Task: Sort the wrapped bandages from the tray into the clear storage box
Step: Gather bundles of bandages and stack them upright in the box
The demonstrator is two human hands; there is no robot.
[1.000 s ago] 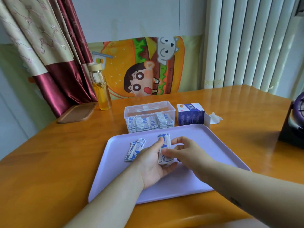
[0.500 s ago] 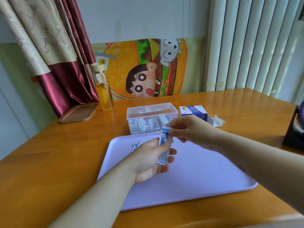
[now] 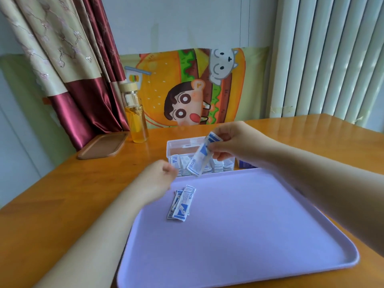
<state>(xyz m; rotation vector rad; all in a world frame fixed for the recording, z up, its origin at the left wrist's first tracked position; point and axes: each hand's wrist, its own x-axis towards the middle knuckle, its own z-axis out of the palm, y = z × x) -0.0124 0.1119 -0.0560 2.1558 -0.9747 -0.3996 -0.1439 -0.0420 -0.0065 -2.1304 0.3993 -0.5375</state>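
Head view: wrapped bandage [image 3: 200, 157] pinched at its top by right hand [image 3: 232, 142], near clear storage box [image 3: 180, 144].
White-and-blue wrapper; long axis tilted, lower end down-left toward left hand [image 3: 159, 180], whose blurred fingers cannot be read.

Motion-blurred left hand [image 3: 158, 180], grip unclear

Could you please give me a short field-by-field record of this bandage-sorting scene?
Right hand: pinches the held bandages by the clear storage box
Left hand: blurred, near the tray's far left corner; grip unclear
Lavender tray: a small bandage pile lies on it
Box contents: boxed bandages standing in a row
Behind: glass bottle of amber liquid
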